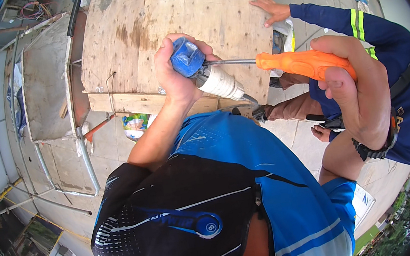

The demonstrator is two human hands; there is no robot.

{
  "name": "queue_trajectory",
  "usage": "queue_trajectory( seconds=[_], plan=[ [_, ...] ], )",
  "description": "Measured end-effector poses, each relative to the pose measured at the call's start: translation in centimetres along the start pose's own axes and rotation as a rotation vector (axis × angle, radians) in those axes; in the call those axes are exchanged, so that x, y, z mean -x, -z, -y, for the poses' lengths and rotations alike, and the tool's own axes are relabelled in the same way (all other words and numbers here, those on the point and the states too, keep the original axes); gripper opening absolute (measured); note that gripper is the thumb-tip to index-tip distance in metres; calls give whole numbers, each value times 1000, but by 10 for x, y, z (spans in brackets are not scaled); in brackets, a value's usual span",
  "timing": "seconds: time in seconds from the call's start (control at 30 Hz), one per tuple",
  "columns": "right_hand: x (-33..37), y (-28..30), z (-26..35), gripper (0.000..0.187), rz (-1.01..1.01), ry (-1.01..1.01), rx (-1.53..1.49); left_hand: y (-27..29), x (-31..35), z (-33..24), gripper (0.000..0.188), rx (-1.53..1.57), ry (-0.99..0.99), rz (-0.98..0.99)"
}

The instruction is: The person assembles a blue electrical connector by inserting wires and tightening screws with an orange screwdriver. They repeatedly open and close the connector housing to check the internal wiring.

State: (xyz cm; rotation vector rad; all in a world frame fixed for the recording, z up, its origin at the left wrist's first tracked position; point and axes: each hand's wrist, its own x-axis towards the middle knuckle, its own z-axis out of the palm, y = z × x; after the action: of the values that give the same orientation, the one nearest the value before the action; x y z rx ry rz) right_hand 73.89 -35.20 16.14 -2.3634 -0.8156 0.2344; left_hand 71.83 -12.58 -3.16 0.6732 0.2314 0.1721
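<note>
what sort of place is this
Probably a work yard or building site: there's a rough, stained wooden platform, an orange-handled screwdriver in use, and a co-worker's navy sleeve with reflective bands.

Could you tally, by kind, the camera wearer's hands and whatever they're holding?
Hands: 2 (left hand, right hand)
Orange-handled screwdriver: 1
Blue-headed connector with a white body: 1
Total: 4

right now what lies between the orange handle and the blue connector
In the head view, a metal shaft spans from the orange handle to the blue connector, with left-hand fingers just above its far end.
</note>
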Motion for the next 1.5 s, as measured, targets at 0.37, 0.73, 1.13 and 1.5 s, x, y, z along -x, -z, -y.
queue_trajectory(
  seconds=[0.37, 0.73, 1.13, 1.5],
  plan=[
    [56, -23, -8, 52, 396, -726, -974, 3, 10, -15, 54, -274, -189, 480],
    [59, -34, -7, 50, 221, -128, -152, 2, 10, -1, 46, -274, -74, 421],
    [22, -17, 11, 50, -140, 167, 291, -13, 10, 3, 47, -78, 208, -28],
    [-13, -1, 9, 33, -76, 342, 266, -10, 13, 0, 46, 65, 262, -94]
  ],
)
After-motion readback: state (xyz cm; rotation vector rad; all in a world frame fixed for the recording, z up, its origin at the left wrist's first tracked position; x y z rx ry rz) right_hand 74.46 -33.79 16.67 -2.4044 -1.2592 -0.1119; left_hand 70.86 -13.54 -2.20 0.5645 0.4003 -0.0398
